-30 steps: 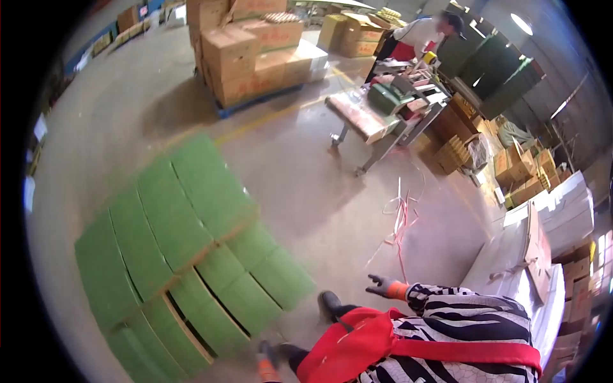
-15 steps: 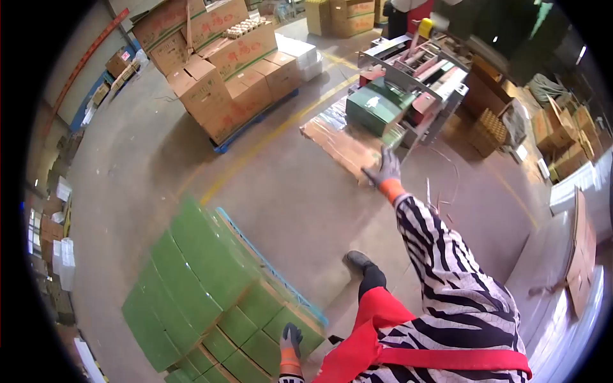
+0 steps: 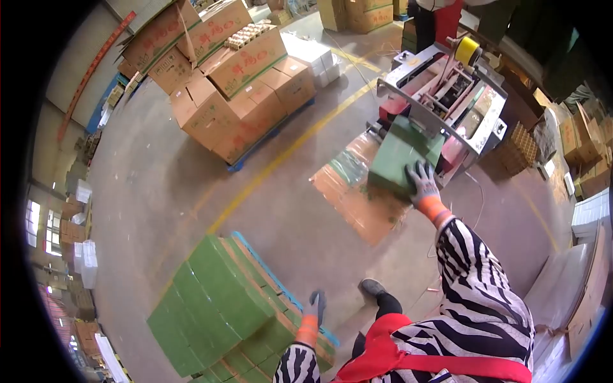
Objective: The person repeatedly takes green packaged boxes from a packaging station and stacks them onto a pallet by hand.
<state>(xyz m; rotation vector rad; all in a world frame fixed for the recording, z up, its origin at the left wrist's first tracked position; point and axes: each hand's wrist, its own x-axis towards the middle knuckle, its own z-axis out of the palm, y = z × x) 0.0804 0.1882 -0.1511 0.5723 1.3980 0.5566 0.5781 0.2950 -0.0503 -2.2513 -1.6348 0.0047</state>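
Observation:
My right hand (image 3: 423,183), in a grey glove with an orange cuff, rests with fingers spread on the near end of a green box (image 3: 399,159). That box sticks out from the near end of a carton-sealing machine (image 3: 450,96) with a yellow tape roll (image 3: 468,50). My left hand (image 3: 315,308), gloved alike, hangs low beside a stack of green boxes (image 3: 220,290) on a blue pallet (image 3: 268,271). Its fingers are loosely stretched and nothing shows in them.
Flattened cardboard (image 3: 361,204) lies on the floor before the machine. Brown cartons (image 3: 246,96) stand on another blue pallet at the back left. Egg trays (image 3: 517,148) are stacked right of the machine. A person in a red apron (image 3: 447,22) stands behind it.
My right hand has reached forward and now touches the green box by the machine. My view has come nearer to the machine. The left hand has moved forward alongside the green stack.

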